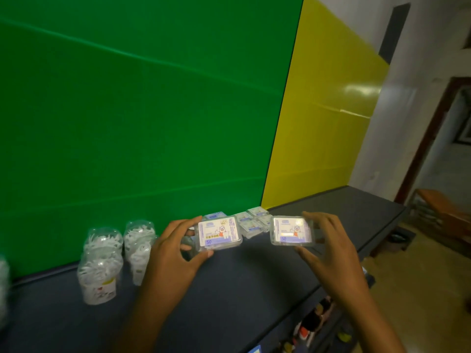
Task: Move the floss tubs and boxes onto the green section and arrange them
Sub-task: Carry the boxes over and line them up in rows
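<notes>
A: Quick pass. Left hand point(175, 250) pinches one floss box point(219, 233) — thumb on the near edge, fingers on the far side, label up. Right hand point(328, 240) grips a second floss box point(291, 230) the same way. Both boxes are lifted off the dark shelf point(242, 289).

B: Where's the rest?

A: A small cluster of floss boxes point(251, 221) lies flat at the back, right by the seam where the green backdrop point(127, 110) meets the yellow panel point(326, 110). Clear floss tubs point(100, 266) stand to the left, in front of the green.

B: Step in hand?

A: I judge it's carrying two boxes over to set down on the green side. The right one hangs in front of the yellow part, so it needs to travel left.

B: How to do it well?

A: Keep both level and label up, then lower them flat just beside the cluster, edges lined up, so the row reads tidy. Place one at a time — releasing both at once invites a skid on smooth plastic. Watch the left wrist near the tubs; they look light and tall, likely easy to tip.
</notes>
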A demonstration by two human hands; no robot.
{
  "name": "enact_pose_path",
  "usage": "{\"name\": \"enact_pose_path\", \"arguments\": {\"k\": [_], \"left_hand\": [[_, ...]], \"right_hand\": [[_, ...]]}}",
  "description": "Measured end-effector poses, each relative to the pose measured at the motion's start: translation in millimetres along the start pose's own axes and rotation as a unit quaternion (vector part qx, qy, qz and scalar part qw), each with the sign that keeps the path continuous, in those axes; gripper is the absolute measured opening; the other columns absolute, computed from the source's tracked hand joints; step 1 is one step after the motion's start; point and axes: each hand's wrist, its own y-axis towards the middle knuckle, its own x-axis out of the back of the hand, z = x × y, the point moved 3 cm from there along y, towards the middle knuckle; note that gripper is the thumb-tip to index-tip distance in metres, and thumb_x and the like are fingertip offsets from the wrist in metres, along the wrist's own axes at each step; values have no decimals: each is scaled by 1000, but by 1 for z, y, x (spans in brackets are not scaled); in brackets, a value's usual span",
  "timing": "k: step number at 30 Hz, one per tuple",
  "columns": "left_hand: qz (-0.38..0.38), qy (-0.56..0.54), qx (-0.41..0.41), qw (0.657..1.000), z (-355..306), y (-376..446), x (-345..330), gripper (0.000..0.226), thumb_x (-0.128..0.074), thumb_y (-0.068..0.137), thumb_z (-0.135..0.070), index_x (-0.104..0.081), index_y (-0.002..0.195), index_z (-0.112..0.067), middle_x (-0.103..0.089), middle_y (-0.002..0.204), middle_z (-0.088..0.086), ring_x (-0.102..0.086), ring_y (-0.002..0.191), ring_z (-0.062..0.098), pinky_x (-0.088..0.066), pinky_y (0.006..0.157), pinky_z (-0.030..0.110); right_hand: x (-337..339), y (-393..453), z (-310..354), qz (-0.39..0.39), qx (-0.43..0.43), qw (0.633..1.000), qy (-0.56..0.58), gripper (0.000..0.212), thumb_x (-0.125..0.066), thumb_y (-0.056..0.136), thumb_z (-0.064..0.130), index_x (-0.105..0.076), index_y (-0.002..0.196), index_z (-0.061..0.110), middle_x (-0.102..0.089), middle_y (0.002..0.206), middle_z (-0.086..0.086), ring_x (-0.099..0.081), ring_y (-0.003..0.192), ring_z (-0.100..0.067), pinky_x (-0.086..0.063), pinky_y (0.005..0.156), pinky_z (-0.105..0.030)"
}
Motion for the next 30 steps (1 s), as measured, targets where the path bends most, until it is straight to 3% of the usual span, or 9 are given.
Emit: {"name": "enact_pose_path", "arguments": {"k": [3, 9, 15, 19, 22, 26, 30], "left_hand": [[16, -3, 3, 1000, 5, 11, -20, 61, -84, 67, -5, -61, 120, -23, -56, 113, -15, -54, 99, -14, -45, 71, 1], [17, 45, 16, 999, 11, 36, -50, 63, -84, 69, -11, -59, 124, -27, -56, 116, -14, -54, 100, -8, -45, 74, 2], [-4, 95, 41, 995, 10, 51, -78, 63, -83, 69, -13, -57, 125, -26, -55, 117, -14, -55, 101, 0, -48, 76, 12], [-46, 126, 61, 989, 12, 57, -97, 61, -84, 68, -13, -58, 122, -29, -54, 110, -18, -53, 96, -9, -47, 73, 9], [-64, 158, 83, 982, 13, 60, -117, 63, -85, 66, -16, -59, 121, -29, -56, 109, -16, -57, 93, 2, -51, 75, 20], [-66, 189, 94, 975, 14, 65, -153, 61, -86, 65, -13, -60, 118, -26, -55, 104, -14, -52, 90, -13, -42, 71, 3], [-15, 226, 145, 963, 29, 54, -196, 61, -84, 69, -26, -56, 123, -26, -53, 110, -13, -52, 93, -2, -42, 83, 7]], "right_hand": [[-7, 8, -21, 0, -3, 1000, 8, 65, -84, 70, 10, -54, 127, 20, -49, 120, 8, -48, 103, 0, -39, 79, -1], [-20, 33, -58, -6, -3, 999, 34, 65, -84, 69, 8, -55, 126, 20, -49, 120, 7, -48, 103, 0, -37, 80, 2], [-46, 73, -99, 4, 26, 997, 77, 64, -84, 70, 9, -55, 126, 18, -51, 123, 3, -49, 108, -2, -35, 82, 3], [-66, 104, -120, 32, 66, 991, 116, 66, -85, 68, 5, -55, 126, 16, -52, 124, 0, -46, 107, 2, -32, 83, 5], [-74, 129, -139, 40, 88, 986, 139, 67, -85, 67, 5, -56, 127, 16, -52, 123, 1, -48, 108, -1, -31, 82, 6], [-86, 153, -165, 50, 101, 978, 178, 67, -85, 68, 5, -56, 127, 17, -51, 123, 1, -49, 107, -6, -32, 80, 5], [-102, 162, -188, 69, 103, 970, 208, 67, -85, 67, 5, -57, 126, 15, -50, 122, 1, -42, 108, 4, -29, 83, 7]]}}
